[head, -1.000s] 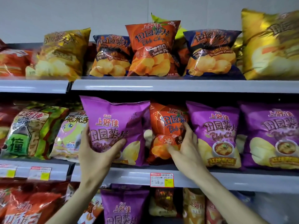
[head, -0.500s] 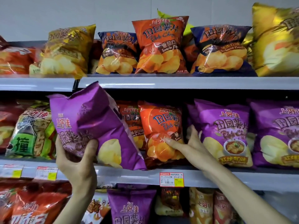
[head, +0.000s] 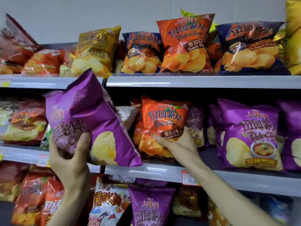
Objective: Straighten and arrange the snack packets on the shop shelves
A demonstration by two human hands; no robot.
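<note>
My left hand (head: 70,157) grips the lower part of a purple chip packet (head: 91,118), held tilted in front of the middle shelf (head: 228,178), clear of the row. My right hand (head: 180,144) grips the bottom of an orange tomato chip packet (head: 162,124) that stands on the middle shelf. To its right stand more purple packets (head: 249,136). On the top shelf (head: 195,80) sit yellow (head: 96,51), blue (head: 141,53) and orange (head: 185,43) chip packets.
The bottom shelf holds a purple packet (head: 149,207), red packets (head: 37,199) and a white cartoon packet (head: 107,204). Red and mixed packets (head: 24,121) fill the middle shelf's left end. A price tag (head: 189,177) hangs on the shelf edge.
My left hand has pulled the purple packet off the shelf, lifting and tilting it left. My right hand has taken hold of the orange packet's bottom and shifted it upright.
</note>
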